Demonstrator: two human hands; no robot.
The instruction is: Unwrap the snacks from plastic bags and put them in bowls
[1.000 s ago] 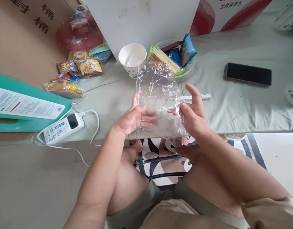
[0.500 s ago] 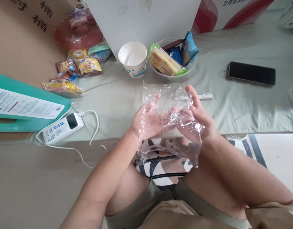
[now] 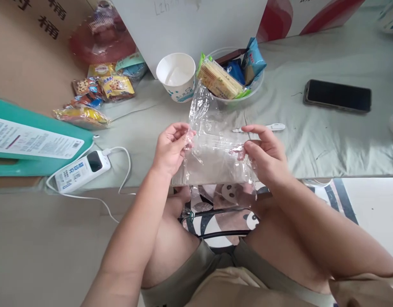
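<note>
A clear, crinkled plastic bag [image 3: 215, 155] is stretched between my two hands, over the near edge of the cloth-covered surface. My left hand [image 3: 172, 147] pinches its left side between thumb and fingers. On the right side, my right hand [image 3: 266, 151] grips the film with the thumb against curled fingers, the index finger extended. Just beyond the bag lies a white-handled craft knife [image 3: 275, 127], partly seen through the plastic. Behind it stand a white paper cup [image 3: 180, 91] and a clear round bowl [image 3: 259, 87] holding wrapped snacks [image 3: 222, 79].
A black phone [image 3: 339, 96] lies at right. On the left are several snack packets [image 3: 115, 87], a green jug [image 3: 39, 143] and a white power bank [image 3: 83, 170] with a cable [image 3: 129, 164]. Large boxes [image 3: 196, 30] stand along the back.
My left hand has moved left and come out from behind the film, from spread fingers to a pinch. My right hand has closed on the bag's right side. The bag is pulled wider.
</note>
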